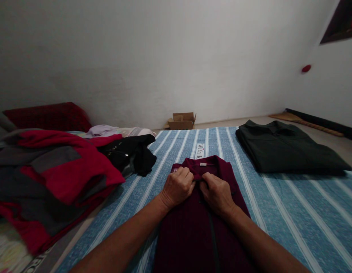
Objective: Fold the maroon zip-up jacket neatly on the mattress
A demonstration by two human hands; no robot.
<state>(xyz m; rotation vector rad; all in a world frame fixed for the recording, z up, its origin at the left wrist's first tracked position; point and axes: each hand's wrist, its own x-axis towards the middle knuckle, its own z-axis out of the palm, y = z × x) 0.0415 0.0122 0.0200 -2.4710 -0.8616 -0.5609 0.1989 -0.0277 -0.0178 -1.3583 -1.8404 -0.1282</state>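
Note:
A maroon zip-up jacket [187,231] lies folded into a long rectangle in front of me, its collar toward the far side and a pale label inside the neck. My left hand [180,185] pinches the left side of the collar front. Opposite it, my right hand [217,191] grips the right side of the collar, close to the top of the dark zip. Both hands are closed with knuckles up, a small gap between them. The fingertips are partly hidden in the cloth.
Beneath is a blue-and-white striped sheet [176,146]. Folded dark garments [289,151] are stacked at right. At left lie a heaped red-and-grey jacket [59,167] and black clothing [133,151]. An open cardboard box [181,123] stands by the wall beyond.

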